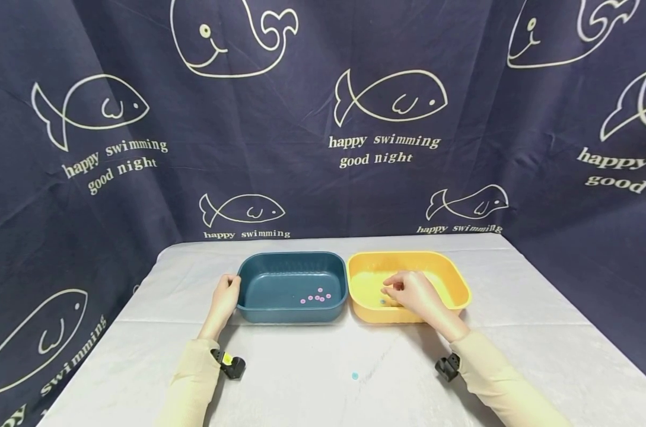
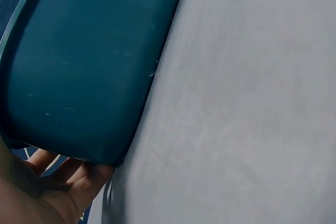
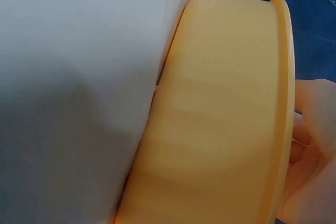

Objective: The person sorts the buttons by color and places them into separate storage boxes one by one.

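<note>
My left hand [image 1: 226, 293] holds the left end of a dark blue plastic basin [image 1: 293, 316]. In the left wrist view its fingers [image 2: 79, 174] are curled against the outer end wall. Several small round pink buttons [image 1: 310, 298] lie on this basin's floor, toward the right. My right hand [image 1: 416, 292] reaches over the front rim into a yellow basin [image 1: 451, 279], thumb and fingertips slightly apart with nothing visible between them. Just below those fingertips is a small blue button [image 1: 382, 301]. In the right wrist view the basin's front wall [image 3: 220, 114] hides most of the hand.
Another small blue button [image 1: 355, 375] lies on the white-covered table [image 1: 301, 362], in front of the basins. The two basins stand side by side, rims meeting. A dark blue curtain [image 1: 312, 178] with white fish drawings hangs behind and along both sides.
</note>
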Demonstrator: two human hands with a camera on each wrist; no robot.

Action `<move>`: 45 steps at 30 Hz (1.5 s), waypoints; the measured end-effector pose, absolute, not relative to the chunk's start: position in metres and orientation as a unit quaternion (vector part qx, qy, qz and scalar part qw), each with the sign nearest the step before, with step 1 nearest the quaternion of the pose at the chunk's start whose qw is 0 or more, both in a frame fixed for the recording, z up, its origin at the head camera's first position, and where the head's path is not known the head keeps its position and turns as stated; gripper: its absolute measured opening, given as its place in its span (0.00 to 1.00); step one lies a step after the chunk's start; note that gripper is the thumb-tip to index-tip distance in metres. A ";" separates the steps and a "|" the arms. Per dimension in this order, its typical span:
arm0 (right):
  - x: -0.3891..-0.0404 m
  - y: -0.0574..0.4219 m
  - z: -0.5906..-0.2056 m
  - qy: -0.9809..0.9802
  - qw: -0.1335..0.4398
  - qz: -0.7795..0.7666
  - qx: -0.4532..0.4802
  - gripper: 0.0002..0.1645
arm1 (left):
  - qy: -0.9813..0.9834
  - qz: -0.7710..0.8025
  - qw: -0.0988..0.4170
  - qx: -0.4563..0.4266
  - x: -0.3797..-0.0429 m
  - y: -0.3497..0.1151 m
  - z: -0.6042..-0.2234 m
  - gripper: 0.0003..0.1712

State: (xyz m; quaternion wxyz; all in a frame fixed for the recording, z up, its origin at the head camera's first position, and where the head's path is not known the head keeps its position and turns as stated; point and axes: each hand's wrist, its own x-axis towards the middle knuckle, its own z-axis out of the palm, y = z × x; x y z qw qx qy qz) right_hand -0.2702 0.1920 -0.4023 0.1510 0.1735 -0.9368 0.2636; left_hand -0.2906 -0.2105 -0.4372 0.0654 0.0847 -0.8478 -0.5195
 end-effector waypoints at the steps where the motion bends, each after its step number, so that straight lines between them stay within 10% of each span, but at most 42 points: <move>1: -0.270 0.192 -0.402 -0.936 0.153 0.263 0.175 0.10 | -0.848 -0.520 0.065 0.084 -0.291 -0.210 -0.437 0.19; 45: -0.222 0.145 -0.391 -0.900 0.152 0.285 0.291 0.06 | -0.846 -0.524 0.060 0.080 -0.290 -0.211 -0.436 0.20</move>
